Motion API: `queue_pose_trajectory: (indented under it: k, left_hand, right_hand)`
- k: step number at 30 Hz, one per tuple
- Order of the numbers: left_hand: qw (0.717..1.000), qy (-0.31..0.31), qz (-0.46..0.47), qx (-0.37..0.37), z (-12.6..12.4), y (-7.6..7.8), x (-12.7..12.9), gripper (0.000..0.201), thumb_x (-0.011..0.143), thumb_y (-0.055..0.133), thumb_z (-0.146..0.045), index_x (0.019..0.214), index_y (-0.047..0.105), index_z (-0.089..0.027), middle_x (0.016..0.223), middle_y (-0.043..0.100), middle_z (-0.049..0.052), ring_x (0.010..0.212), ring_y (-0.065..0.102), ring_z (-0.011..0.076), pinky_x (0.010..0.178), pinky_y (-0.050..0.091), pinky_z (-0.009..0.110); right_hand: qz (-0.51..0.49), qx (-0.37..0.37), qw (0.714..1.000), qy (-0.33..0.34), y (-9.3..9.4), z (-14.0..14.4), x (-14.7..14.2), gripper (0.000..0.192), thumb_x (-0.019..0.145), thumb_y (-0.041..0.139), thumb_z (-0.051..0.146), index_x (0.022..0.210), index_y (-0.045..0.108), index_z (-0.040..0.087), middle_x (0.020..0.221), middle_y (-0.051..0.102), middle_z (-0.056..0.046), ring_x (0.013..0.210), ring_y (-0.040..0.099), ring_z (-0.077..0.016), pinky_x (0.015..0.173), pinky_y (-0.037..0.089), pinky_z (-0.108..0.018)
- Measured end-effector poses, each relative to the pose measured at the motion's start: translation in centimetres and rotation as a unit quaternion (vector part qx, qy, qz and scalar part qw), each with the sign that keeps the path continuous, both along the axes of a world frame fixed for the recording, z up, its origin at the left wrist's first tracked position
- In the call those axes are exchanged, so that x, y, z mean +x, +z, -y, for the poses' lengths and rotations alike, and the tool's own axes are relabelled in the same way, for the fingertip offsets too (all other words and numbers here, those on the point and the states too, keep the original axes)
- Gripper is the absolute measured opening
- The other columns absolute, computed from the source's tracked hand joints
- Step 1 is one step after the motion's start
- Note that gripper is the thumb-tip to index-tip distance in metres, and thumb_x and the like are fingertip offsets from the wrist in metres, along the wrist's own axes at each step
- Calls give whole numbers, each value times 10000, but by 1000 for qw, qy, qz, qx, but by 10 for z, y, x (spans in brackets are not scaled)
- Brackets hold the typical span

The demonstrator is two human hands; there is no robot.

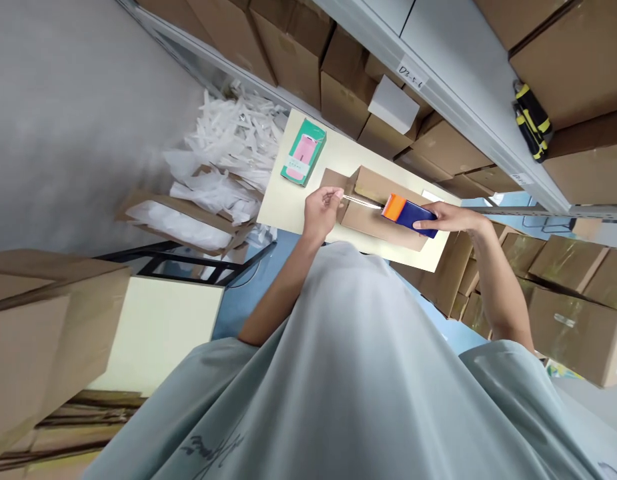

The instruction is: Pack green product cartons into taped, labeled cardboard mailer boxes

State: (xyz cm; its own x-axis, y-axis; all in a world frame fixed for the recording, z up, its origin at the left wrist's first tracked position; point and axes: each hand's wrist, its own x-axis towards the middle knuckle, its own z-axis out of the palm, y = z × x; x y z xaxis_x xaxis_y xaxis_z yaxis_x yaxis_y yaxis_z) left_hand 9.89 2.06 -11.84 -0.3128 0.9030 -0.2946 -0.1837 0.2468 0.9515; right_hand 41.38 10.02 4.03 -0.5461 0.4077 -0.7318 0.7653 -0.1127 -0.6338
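Observation:
My right hand (452, 217) grips a small dark blue box (413, 217) with an orange band at its left end. From that end a thin white cord (361, 201) stretches leftward to my left hand (322, 212). The fingertips of the left hand are pinched together on the cord. Beneath both hands lies an open brown carton (371, 227) with its flap out to the left; its inside is mostly hidden. A green box (314, 143) with a pink item pictured or showing on its front lies farther left on the pale table (275, 203).
Shelves with brown cartons (345, 97) and a white box (393, 105) run along the far side. Yellow-and-black box cutters (531, 120) lie on the upper shelf. White paper scraps (238, 133) are heaped at left. Stacked cartons (571, 320) stand at right.

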Motion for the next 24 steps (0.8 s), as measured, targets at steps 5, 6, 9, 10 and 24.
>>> queue_pose_trajectory:
  k: [5, 6, 9, 10, 24]
  left_hand:
    - [998, 12, 33, -50, -5, -19, -2, 122, 934, 838, -228, 889, 745, -163, 853, 759, 33, 810, 750, 163, 737, 679, 263]
    - [997, 12, 41, -59, -7, -23, -3, 112, 925, 836, -214, 884, 746, -161, 853, 759, 34, 806, 744, 161, 727, 675, 260]
    - [995, 6, 58, -79, -14, -35, -7, 132, 901, 857, -214, 872, 742, -157, 833, 749, 25, 780, 724, 153, 705, 661, 252]
    - [994, 4, 62, -84, -16, -38, -8, 145, 895, 868, -222, 873, 740, -158, 829, 746, 20, 773, 720, 149, 703, 658, 250]
    - [979, -143, -6, -146, -28, -70, -5, 462, 951, 854, -350, 1331, 784, -97, 1236, 841, 194, 1128, 818, 284, 1103, 639, 427]
  right_hand:
    - [21, -34, 999, -12, -30, -11, -4, 754, 721, 901, 900, 919, 773, 183, 854, 790, -49, 780, 702, -195, 733, 563, -315]
    - [25, -33, 999, -13, -33, -12, -6, 764, 714, 905, 904, 922, 776, 181, 848, 786, -47, 773, 695, -192, 729, 560, -314]
    - [38, -35, 999, -13, -36, -15, -11, 792, 697, 906, 923, 930, 780, 176, 835, 779, -49, 750, 680, -188, 726, 554, -318]
    - [41, -39, 998, -13, -36, -16, -14, 799, 692, 903, 929, 925, 782, 175, 835, 782, -53, 746, 678, -188, 726, 552, -321]
    - [123, -34, 992, 12, -29, -16, -31, 840, 634, 862, 987, 877, 754, 190, 865, 797, -69, 791, 670, -209, 761, 517, -323]
